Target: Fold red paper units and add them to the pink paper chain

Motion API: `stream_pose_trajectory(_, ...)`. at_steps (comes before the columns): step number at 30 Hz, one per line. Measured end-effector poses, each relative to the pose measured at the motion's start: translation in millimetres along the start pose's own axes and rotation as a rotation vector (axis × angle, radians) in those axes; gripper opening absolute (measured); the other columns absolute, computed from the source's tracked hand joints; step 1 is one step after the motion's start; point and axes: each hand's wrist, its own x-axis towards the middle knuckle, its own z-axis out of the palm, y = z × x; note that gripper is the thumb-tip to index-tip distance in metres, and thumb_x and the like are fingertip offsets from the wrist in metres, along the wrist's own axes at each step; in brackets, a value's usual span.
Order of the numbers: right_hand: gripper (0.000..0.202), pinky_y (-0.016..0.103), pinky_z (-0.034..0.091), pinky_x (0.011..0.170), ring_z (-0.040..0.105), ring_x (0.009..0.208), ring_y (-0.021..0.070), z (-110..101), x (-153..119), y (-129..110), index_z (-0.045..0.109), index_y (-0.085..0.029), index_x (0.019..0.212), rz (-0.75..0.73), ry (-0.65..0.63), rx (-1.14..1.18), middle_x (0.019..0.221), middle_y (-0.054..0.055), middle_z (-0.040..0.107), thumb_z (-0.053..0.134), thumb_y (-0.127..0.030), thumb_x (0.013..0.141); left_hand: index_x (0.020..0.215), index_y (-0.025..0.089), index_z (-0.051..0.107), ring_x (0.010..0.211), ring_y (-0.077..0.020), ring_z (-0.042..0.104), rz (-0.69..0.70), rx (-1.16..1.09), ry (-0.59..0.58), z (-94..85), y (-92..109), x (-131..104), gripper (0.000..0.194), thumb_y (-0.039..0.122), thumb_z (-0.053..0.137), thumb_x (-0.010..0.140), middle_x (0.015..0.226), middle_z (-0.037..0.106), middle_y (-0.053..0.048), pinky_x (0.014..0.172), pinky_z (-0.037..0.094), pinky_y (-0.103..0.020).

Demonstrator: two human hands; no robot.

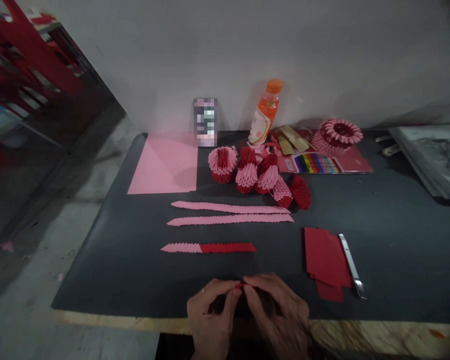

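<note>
My left hand (212, 312) and my right hand (279, 312) meet at the table's front edge, fingertips almost touching. Between their thumbs and forefingers they pinch a small piece of red paper (241, 285), mostly hidden by the fingers. Just beyond lies a chain of folded paper (210, 248), pink on the left and red on the right. Two longer pink folded chains (230, 219) lie behind it, side by side. To the right of my right hand is a stack of red paper rectangles (324, 255), with a slim silver cutter knife (351, 265) along its right side.
Several pink-and-red folded paper shapes (246, 170) stand mid-table. Behind are pink sheets (165, 162), a phone (205, 122) against the wall, an orange drink bottle (264, 112), a round paper basket (335, 137) and a colour-striped packet (318, 163). Grey sheets (420, 155) lie far right.
</note>
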Motion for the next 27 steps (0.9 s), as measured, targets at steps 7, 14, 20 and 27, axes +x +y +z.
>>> stream_pose_trajectory(7, 0.022, 0.022, 0.072, 0.056, 0.087, 0.061, 0.0184, 14, -4, 3, 0.095, -0.034, 0.094, 0.148, 0.066, 0.118, 0.078, -0.003, 0.091, 0.091, -0.048, 0.110, 0.084, 0.039, 0.104, 0.058, -0.0258, 0.089, -0.022, -0.080, 0.041, 10.8, 11, 2, 0.029, 0.064, 0.098, 0.098, 0.069, 0.095, -0.002, 0.056, 0.073, -0.031)
stream_pose_trajectory(14, 0.013, 0.022, 0.078, 0.066, 0.090, 0.065, 0.0171, 7, -1, -1, 0.096, -0.038, 0.103, 0.054, 0.070, 0.038, 0.085, -0.006, 0.094, 0.090, -0.028, 0.107, 0.080, 0.034, 0.104, 0.048, -0.0234, 0.087, -0.005, -0.080, 0.045, 10.1, 29, 11, 0.026, 0.056, 0.102, 0.092, 0.063, 0.093, -0.002, 0.050, 0.071, -0.023)
stream_pose_trajectory(20, 0.021, 0.024, 0.081, 0.068, 0.093, 0.069, 0.0186, 7, -2, 6, 0.095, -0.040, 0.120, -0.164, 0.058, -0.035, 0.091, -0.003, 0.097, 0.076, -0.031, 0.121, 0.076, 0.034, 0.102, 0.041, -0.0192, 0.081, 0.031, -0.062, 0.027, 8.8, 34, 19, 0.025, 0.052, 0.100, 0.093, 0.055, 0.088, -0.001, 0.046, 0.066, -0.019)
stream_pose_trajectory(27, 0.063, 0.027, 0.085, 0.099, 0.103, 0.101, 0.0257, -22, -10, 8, 0.057, -0.038, 0.190, -0.458, -0.165, -0.267, 0.119, 0.005, 0.104, 0.059, -0.025, 0.128, 0.086, 0.040, 0.105, 0.054, -0.0250, 0.091, 0.025, -0.074, -0.019, -1.9, 26, 14, 0.019, 0.053, 0.097, 0.098, 0.069, 0.097, -0.002, 0.053, 0.074, -0.026)
